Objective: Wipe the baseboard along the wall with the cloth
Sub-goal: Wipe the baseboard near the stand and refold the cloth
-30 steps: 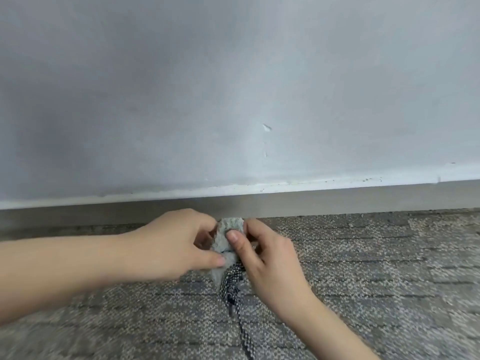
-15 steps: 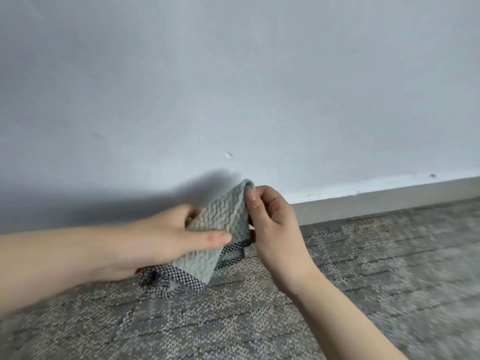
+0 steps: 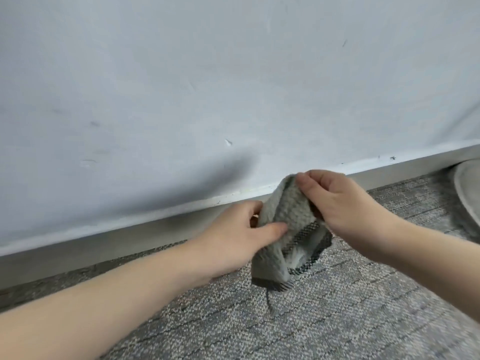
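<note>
At the far left the grey baseboard [image 3: 117, 245] runs bare under the pale wall [image 3: 181, 87], rising to the right across the view. The left hand [image 3: 233, 237] grips the lower side of the cloth [image 3: 288, 211], thumb pressed on its waffled face. The cloth hangs bunched between both hands just in front of the baseboard; whether it touches the board I cannot tell. Its dark checked end dangles down to the carpet [image 3: 337, 320]. The right hand [image 3: 335, 201] pinches the cloth's top fold. Wiped in this state, likely only a narrow ridge would meet the board, and the loose tail could drag over the carpet and pick up lint. Further right, dark specks [image 3: 392, 158] sit on the board's top edge. At the right border a pale rounded object [image 3: 467, 193] lies close to the baseboard and would probably block a stroke there.
</note>
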